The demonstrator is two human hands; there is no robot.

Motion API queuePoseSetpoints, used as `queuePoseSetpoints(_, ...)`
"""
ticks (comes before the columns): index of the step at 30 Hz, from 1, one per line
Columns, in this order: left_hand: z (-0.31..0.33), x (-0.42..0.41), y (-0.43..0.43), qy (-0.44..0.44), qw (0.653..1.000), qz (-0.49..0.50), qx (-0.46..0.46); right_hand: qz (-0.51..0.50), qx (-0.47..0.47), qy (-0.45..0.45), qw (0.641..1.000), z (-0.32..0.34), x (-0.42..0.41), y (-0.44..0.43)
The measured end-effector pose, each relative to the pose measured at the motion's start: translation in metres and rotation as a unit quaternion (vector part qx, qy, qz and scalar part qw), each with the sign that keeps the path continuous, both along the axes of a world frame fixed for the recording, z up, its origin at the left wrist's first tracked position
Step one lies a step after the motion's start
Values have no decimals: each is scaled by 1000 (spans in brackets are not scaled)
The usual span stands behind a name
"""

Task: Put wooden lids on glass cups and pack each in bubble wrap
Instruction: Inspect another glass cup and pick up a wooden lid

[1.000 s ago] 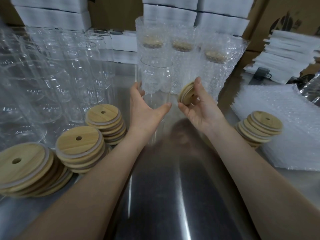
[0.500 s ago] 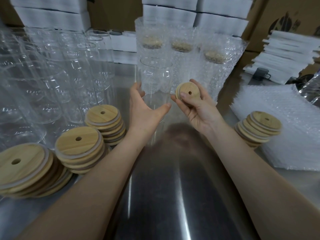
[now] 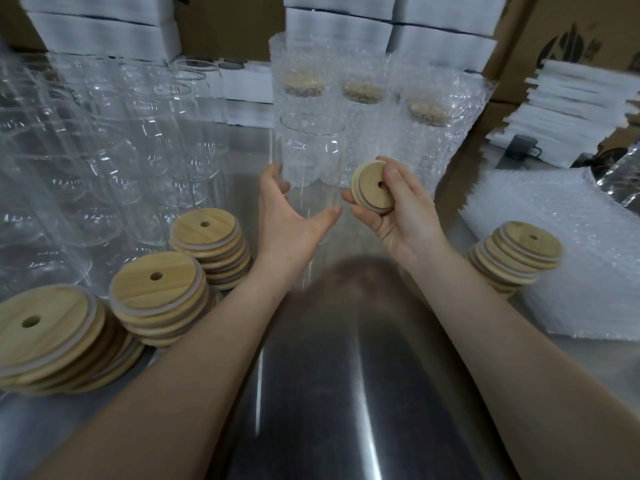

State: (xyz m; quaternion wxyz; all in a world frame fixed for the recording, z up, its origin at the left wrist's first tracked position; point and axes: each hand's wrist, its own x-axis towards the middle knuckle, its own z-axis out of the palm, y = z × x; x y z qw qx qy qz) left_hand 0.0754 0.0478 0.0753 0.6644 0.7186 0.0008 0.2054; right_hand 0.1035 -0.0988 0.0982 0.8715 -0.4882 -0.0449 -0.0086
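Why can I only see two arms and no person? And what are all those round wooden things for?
The camera sits on the person's head and looks down, so only their arms show. This is the only view there is. The left hand grips a clear glass cup. The right hand holds a round wooden lid with a little hole; it is not on the cup yet. On the metal table, stacks of lids wait on the left. Another lid pile sits on the right, by the bubble wrap. At the back stand wrapped cups, and bare glasses crowd the left.
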Motion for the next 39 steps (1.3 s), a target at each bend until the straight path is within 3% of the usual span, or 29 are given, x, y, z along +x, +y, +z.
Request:
queuePoseSetpoints(12,0,1,0,1,1000,6,9,82,115,0,990,2,1,1)
queuePoseSetpoints(39,-4,4,1,2,1000,1,7,21,35,-21,999,6,-6,3)
